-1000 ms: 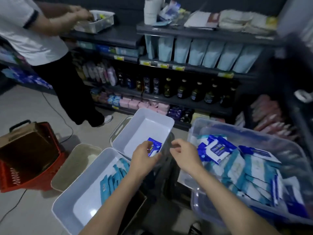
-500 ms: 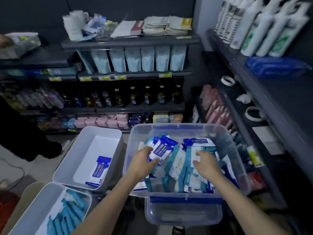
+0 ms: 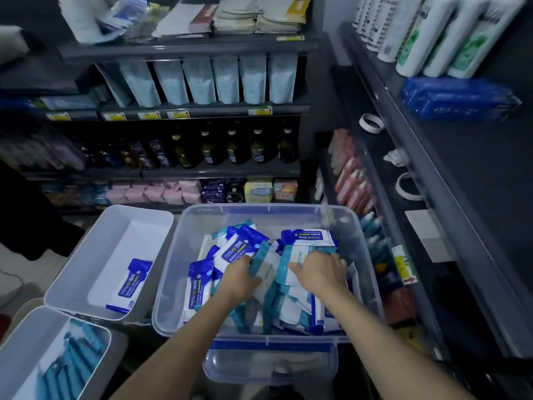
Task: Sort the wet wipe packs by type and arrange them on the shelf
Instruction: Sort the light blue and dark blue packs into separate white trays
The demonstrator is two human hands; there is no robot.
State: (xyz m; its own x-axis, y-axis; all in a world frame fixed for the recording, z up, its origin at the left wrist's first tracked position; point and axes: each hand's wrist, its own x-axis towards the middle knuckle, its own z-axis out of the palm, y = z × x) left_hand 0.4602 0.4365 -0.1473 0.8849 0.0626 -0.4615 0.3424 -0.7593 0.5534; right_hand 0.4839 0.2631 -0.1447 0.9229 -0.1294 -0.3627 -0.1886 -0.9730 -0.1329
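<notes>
Wet wipe packs point(image 3: 261, 272): a mixed heap of dark blue and teal-edged packs lying inside the clear bin, many on edge.
Clear bin point(image 3: 184, 249): transparent plastic, set directly in front of the person, stacked on a second clear container point(image 3: 269, 368) with a blue band.
Left hand point(image 3: 239, 280): down among the packs, fingers curled against a teal-edged pack; whether it actually grips the pack cannot be told.
Right hand point(image 3: 320, 272): palm down, fingers spread flat on the teal-edged packs, nothing clasped.
White tray point(image 3: 86, 267): just left of the clear bin, holding one dark blue pack point(image 3: 129, 285) marked 75%.
Second white tray point(image 3: 17, 353): at lower left, holding a row of teal packs point(image 3: 72, 362) standing on edge.
Shelf point(image 3: 450, 180): dark shelving to the right, carrying tape rolls point(image 3: 371, 122), a blue package and white bottles.
Rear shelving point(image 3: 202, 109): pale pouches, dark bottles, pink packs below.
</notes>
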